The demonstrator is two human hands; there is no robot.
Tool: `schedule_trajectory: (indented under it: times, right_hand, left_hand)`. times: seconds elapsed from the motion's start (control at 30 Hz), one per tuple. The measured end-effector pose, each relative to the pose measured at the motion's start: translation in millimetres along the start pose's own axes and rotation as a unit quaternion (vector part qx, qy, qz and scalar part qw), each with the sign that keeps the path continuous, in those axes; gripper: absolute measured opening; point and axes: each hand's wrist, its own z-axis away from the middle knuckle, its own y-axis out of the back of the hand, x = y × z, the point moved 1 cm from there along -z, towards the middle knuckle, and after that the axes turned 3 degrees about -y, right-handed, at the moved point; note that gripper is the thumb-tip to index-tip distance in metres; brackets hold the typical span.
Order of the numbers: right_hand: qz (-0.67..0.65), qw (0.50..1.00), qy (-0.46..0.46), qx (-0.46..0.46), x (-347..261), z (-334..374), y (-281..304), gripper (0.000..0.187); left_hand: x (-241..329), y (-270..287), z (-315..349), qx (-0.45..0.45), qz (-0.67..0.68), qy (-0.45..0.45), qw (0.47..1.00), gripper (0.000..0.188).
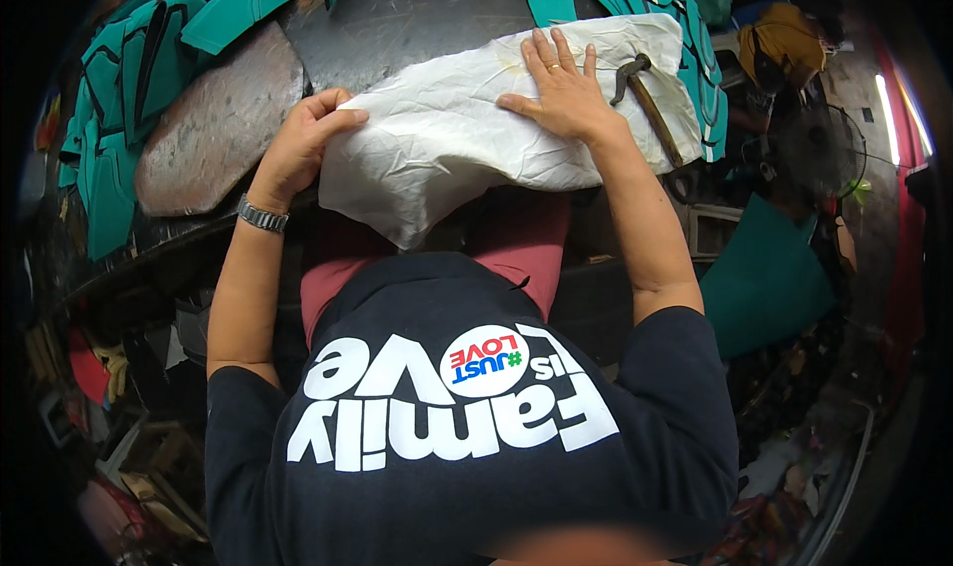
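Note:
A wrinkled white cloth [437,119] lies over the dark worktable, its near corner hanging down past the edge above my lap. My left hand [310,139] pinches the cloth's left edge between thumb and fingers. Flat on the cloth rests my right hand [564,89], its fingers spread, with a ring on one of them. Just right of that hand, a hammer [653,114] with a wooden handle and a dark, curved metal head lies on the cloth.
Green cut pieces [119,89] are heaped at the left beside a worn flat slab [223,124]. More green pieces [710,89] lie beyond the cloth at right. A fan [816,149] and a green sheet [769,278] are off the table's right side.

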Motion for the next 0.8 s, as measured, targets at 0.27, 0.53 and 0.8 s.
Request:
schedule_trajectory:
  times: [0.27, 0.53, 0.8]
  right_hand:
    - [-0.033, 0.995, 0.098, 0.005, -68.1, 6.1, 12.2, 0.102]
    - [-0.301, 0.948, 0.021, 0.098, -28.2, -46.9, 43.0, 0.07]
    - [-0.361, 0.893, -0.04, 0.265, 19.8, -160.3, 73.5, 0.05]
  left_hand:
    - [-11.5, -3.3, -7.4, 0.054, -0.093, -0.043, 0.993, 0.02]
    - [-1.6, -11.3, -20.9, 0.093, -0.071, -0.125, 0.985, 0.021]
    - [22.4, 8.2, -35.0, 0.141, -0.442, -0.163, 0.871, 0.025]
